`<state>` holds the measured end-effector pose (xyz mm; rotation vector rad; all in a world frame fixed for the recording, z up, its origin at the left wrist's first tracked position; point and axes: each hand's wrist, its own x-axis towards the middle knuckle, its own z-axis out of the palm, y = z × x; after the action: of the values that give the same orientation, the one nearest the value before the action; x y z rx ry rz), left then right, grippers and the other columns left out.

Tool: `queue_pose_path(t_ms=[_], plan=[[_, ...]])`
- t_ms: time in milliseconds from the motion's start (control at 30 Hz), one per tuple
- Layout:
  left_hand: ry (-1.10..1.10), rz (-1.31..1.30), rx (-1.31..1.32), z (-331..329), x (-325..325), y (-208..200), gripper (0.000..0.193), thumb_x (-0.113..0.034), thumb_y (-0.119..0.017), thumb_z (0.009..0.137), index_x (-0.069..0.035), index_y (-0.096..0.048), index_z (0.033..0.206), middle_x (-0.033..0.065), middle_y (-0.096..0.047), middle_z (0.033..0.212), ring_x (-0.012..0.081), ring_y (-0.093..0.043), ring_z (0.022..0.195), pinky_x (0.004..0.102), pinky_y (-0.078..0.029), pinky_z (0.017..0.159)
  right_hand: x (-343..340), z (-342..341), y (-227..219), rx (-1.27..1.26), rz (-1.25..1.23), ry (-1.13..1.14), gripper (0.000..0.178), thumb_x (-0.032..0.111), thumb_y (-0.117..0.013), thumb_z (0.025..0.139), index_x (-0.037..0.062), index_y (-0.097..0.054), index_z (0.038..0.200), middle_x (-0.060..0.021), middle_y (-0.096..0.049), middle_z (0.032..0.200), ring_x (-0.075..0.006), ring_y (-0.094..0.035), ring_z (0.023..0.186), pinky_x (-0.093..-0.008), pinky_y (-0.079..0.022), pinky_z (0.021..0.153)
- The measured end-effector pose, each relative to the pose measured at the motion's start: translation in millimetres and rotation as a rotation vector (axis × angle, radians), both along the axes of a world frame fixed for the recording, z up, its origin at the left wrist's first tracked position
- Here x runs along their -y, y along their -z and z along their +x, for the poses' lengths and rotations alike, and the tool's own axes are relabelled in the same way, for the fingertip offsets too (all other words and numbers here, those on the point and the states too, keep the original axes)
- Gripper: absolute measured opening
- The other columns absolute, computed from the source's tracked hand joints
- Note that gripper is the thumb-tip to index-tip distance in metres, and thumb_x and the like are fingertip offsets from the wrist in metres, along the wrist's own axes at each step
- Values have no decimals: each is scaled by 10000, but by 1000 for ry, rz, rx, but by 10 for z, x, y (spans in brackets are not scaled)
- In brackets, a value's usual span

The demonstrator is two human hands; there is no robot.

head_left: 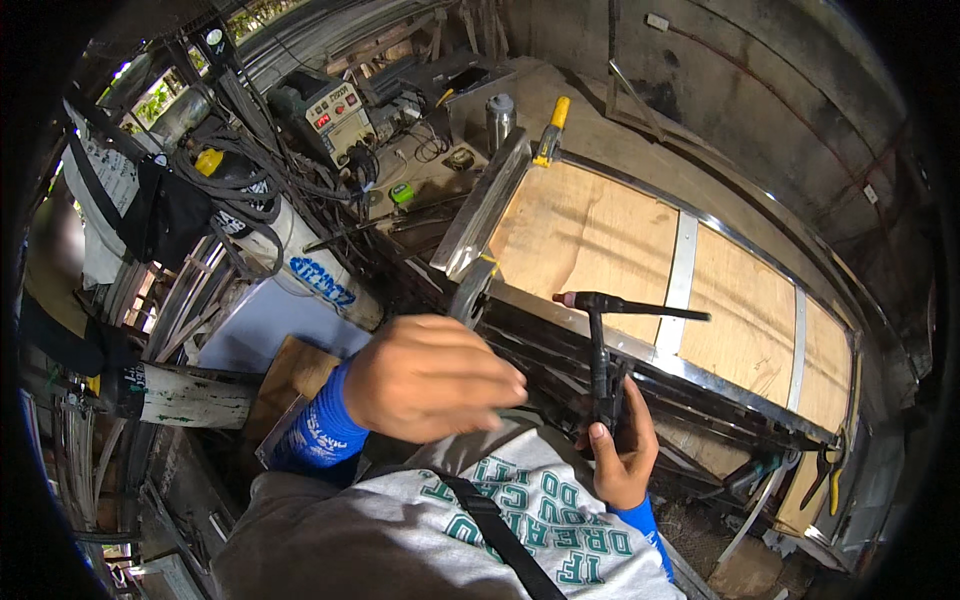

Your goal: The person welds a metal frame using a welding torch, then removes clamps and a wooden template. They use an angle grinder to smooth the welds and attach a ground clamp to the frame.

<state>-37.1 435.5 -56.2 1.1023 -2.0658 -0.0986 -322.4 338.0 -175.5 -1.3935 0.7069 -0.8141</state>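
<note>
My right hand (622, 445) grips the black welding torch (600, 345) upright near the steel frame (682, 262) — my left hand (432, 378) curls loosely, holding nothing I can see

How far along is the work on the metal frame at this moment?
Done: the steel frame already lies assembled on the plywood-topped bench, cross strips in place, a yellow-handled clamp at its far corner. In hand: the right hand holds a welding torch upright, off the metal; the left hand hovers near the frame's near corner. Left: no arc shows, and finished welds cannot be told.
</note>
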Motion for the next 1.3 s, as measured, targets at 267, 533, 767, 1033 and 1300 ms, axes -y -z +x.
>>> queue_pose_path(t_ms=[267,533,767,1033,1300], plan=[[-837,493,-725,1276,445,847,466,-393,-600,1051,31,-691,1222,114,-752,1104,180,-695,987,317,-540,862,391,-363,134,219,-142,458,561,191,-637,989,-25,-440,1468,-104,-664,926,-102,-575,639,-226,-452,500],[-463,900,-1011,1397,1135,1067,486,-432,-559,1068,17,-660,1222,73,-737,1079,132,-699,924,280,-550,829,664,-734,-150,183,-206,719,455,100,-635,991,-38,-491,1399,-107,-675,958,-81,-553,614,-225,-442,457],[-434,1000,-1143,1615,1532,1234,422,-431,-577,1053,-69,-669,1248,58,-752,986,164,-729,764,306,-593,680,296,-1071,62,131,-74,820,454,131,-655,989,-28,-519,1392,-106,-715,950,-70,-578,615,-208,-451,451],[-453,878,-1149,1641,1583,1310,448,-401,-554,1068,-51,-619,1341,53,-729,1151,164,-726,920,312,-581,812,-65,-1202,199,169,-36,950,467,139,-661,985,-36,-521,1395,-120,-740,960,-68,-589,610,-211,-456,456],[-460,973,-1122,1664,1526,1246,479,-424,-566,1061,-36,-621,1336,82,-720,1186,178,-726,955,317,-588,836,-200,-1172,384,437,131,1016,339,161,-582,1027,8,-514,1323,-89,-618,962,-110,-568,707,-233,-475,493]])
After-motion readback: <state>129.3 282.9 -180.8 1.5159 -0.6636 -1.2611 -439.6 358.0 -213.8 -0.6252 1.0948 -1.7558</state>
